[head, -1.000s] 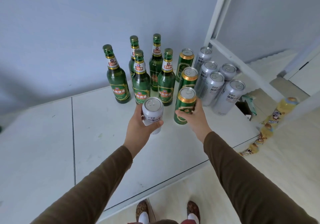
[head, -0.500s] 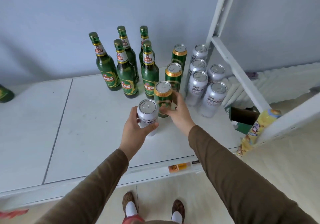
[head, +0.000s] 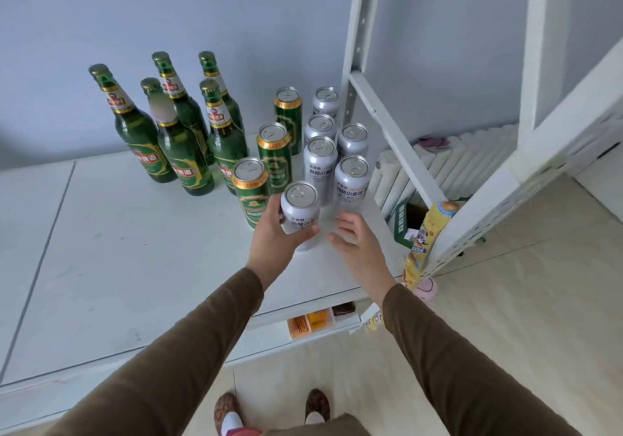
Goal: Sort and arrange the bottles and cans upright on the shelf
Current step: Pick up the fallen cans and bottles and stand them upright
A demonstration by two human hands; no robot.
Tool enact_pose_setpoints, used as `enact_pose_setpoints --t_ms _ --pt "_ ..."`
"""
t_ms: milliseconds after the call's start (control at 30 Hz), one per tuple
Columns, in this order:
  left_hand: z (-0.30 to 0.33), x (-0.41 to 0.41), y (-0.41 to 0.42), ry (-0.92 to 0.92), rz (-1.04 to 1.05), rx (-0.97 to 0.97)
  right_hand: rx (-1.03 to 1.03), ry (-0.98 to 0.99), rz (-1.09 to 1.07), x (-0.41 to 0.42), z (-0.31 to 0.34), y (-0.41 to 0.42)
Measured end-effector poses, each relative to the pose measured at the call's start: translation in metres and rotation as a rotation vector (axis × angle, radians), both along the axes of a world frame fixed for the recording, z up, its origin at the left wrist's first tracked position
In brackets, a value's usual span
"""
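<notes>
My left hand (head: 274, 237) grips a silver can (head: 300, 211) upright on the white shelf (head: 118, 267), just in front of the silver cans. My right hand (head: 357, 245) hovers beside it on the right, fingers spread, holding nothing. Several green bottles (head: 175, 145) stand upright at the back left. Three green cans (head: 251, 191) form a diagonal row in the middle. Several silver cans (head: 352, 177) stand in two rows to their right, next to the shelf post.
A white upright post (head: 357, 41) and slanted brace (head: 397, 139) border the shelf's right end. A yellow snack bag (head: 426, 236) hangs by the front post. Boxes sit on the lower shelf (head: 317, 321). My feet (head: 269, 408) stand on the tiled floor below.
My right hand let go of the front green can and drew back to the right, open. My left hand carried the silver can rightward, in front of the silver cans.
</notes>
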State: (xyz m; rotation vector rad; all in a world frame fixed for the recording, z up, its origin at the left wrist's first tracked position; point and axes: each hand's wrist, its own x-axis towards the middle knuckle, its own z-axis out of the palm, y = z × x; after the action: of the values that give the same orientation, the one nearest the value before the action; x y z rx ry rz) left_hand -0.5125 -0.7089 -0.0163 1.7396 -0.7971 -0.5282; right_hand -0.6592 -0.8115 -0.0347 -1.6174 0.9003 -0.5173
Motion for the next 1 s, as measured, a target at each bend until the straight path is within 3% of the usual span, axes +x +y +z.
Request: enact_pose_setpoints --t_ms 600,1000 --pt "-0.005 0.006 -0.020 -0.054 -0.101 0.088 -0.108 0.108 -0.018 -0.020 -0.003 0.010" --pt "-0.005 0.054 0.119 -0.506 -0.071 0.457 -0.389 0.212 0.296 0.034 0.002 0.074"
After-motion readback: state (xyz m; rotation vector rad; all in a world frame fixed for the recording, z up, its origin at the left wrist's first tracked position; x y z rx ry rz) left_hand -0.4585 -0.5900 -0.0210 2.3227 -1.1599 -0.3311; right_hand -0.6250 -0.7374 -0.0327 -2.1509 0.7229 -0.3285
